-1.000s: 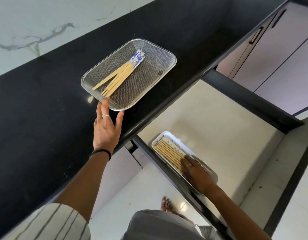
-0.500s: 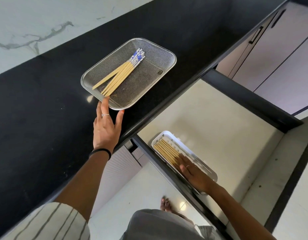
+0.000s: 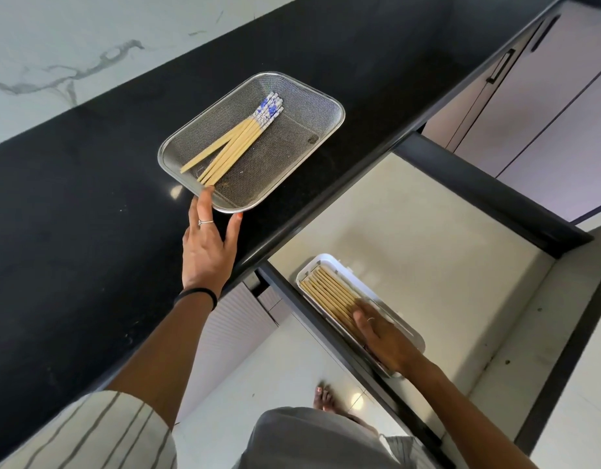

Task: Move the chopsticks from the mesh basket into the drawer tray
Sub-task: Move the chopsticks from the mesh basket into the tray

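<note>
Chopsticks (image 3: 329,294) already moved lie side by side in the white drawer tray (image 3: 414,335), and the right hand (image 3: 382,336) rests flat on their near ends, fingers straight. Farther off, on the black counter (image 3: 72,214), the left hand (image 3: 206,245) touches the near rim of the mesh basket (image 3: 302,106) with extended fingers, gripping nothing. Just beyond its fingertips lie the remaining chopsticks (image 3: 238,143), blue-patterned ends pointing away.

Left hand (image 3: 206,247) touches mesh basket (image 3: 312,96); right hand (image 3: 385,340) presses tray's chopsticks (image 3: 329,294).
</note>
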`<state>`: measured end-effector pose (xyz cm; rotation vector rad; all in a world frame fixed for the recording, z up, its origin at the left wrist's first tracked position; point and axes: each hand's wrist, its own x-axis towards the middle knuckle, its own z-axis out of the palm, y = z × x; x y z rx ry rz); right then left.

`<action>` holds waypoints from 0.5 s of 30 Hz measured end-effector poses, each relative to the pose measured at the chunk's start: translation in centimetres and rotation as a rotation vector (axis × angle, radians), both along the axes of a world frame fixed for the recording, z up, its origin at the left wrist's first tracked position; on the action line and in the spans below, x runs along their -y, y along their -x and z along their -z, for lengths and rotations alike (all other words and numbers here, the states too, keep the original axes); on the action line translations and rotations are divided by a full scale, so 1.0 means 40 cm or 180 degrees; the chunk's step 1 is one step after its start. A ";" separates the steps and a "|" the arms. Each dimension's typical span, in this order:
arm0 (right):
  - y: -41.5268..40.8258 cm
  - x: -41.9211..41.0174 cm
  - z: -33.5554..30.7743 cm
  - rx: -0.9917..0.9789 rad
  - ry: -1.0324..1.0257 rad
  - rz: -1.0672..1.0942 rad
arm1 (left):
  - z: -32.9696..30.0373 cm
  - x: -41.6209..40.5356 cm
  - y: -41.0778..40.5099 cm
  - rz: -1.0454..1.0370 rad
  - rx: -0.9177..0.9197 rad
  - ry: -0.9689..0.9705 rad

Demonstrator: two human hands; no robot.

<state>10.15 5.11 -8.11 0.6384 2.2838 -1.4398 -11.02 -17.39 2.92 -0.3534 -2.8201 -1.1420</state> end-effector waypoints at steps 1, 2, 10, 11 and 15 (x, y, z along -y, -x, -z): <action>0.002 -0.003 0.006 0.0068 -0.0062 -0.0011 | 0.000 0.000 0.000 -0.0001 -0.0001 -0.0001; 0.002 -0.007 0.014 0.0144 -0.0112 -0.0101 | -0.001 0.000 0.000 0.0003 0.0000 -0.0011; -0.021 -0.009 0.046 -0.0130 -0.0090 -0.0569 | -0.004 -0.001 -0.002 0.0004 -0.0004 0.0017; -0.019 -0.009 0.045 -0.0069 -0.0227 -0.0734 | -0.005 -0.001 -0.002 0.0007 -0.0007 0.0032; -0.008 -0.020 0.046 0.0070 -0.1037 -0.1413 | -0.006 -0.003 -0.004 0.0014 -0.0016 0.0020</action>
